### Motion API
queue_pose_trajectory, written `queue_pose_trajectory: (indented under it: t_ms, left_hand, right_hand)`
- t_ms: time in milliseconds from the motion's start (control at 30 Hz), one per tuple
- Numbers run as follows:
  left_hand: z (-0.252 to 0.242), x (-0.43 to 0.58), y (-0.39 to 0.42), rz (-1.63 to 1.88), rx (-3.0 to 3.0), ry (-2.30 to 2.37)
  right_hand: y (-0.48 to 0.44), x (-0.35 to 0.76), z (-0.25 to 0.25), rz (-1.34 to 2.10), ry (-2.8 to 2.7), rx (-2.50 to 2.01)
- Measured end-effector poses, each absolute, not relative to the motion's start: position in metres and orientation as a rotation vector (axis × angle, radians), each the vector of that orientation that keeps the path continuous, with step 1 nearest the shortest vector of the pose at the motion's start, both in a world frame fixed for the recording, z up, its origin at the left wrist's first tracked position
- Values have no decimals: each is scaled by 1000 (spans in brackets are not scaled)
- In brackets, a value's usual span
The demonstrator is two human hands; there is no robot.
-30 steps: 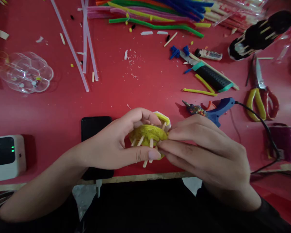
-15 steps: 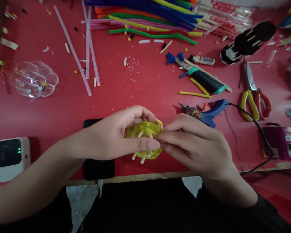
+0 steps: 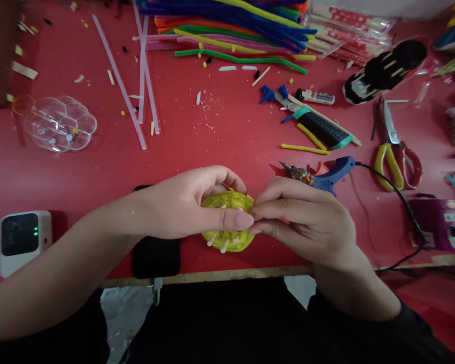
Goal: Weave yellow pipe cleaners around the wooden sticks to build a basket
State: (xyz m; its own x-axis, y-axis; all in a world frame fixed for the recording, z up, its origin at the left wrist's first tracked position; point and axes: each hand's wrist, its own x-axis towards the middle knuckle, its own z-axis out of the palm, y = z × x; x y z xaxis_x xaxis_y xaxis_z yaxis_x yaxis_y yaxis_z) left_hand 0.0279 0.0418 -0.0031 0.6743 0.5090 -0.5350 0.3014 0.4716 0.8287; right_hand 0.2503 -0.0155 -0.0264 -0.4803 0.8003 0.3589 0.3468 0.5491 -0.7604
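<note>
In the head view, my left hand is wrapped round a yellow coiled pipe-cleaner piece, thumb across its top and fingers behind it. Several short wooden sticks poke out of the piece toward me. My right hand is closed in a pinch at the right edge of the yellow piece. What lies between those fingertips is hidden, though they touch the edge where a yellow pipe-cleaner end showed earlier. Both hands are just above the table's near edge.
A blue glue gun with a black cord lies right of my hands. Beyond it are a utility knife, scissors and a black stick figure piece. A phone lies under my left wrist. Pipe cleaners lie at the back.
The yellow piece has turned slightly in my left hand, and the yellow end at its upper right is now mostly hidden. My right fingers stay pinched at its edge. The view has shifted slightly.
</note>
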Motion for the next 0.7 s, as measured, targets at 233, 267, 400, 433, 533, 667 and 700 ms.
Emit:
queue_pose_trajectory:
  t_ms: [233,267,400,433,533,667,700]
  left_hand:
    - [-3,22,48,93,1103,830]
    - [-3,20,50,84,1110,833]
    - [-7,16,57,56,1172,886]
    - [-7,16,59,48,1195,898]
    - [-8,18,59,38,1341,943]
    - [-8,25,57,113,1596,1066]
    - [-9,26,56,135,1631,1079]
  right_hand:
    - [-17,258,-24,805,-1912,-997]
    - [-17,260,-24,785,-1854,-1028]
    - [-17,261,-28,807,-1716,-1110]
    - [-17,260,-30,867,-1703,-1108]
    - [-14,257,-39,1044,-1662,-1099]
    - [-9,253,-45,984,-1652,-1171]
    - [-9,253,-45,930,-1670,-1209]
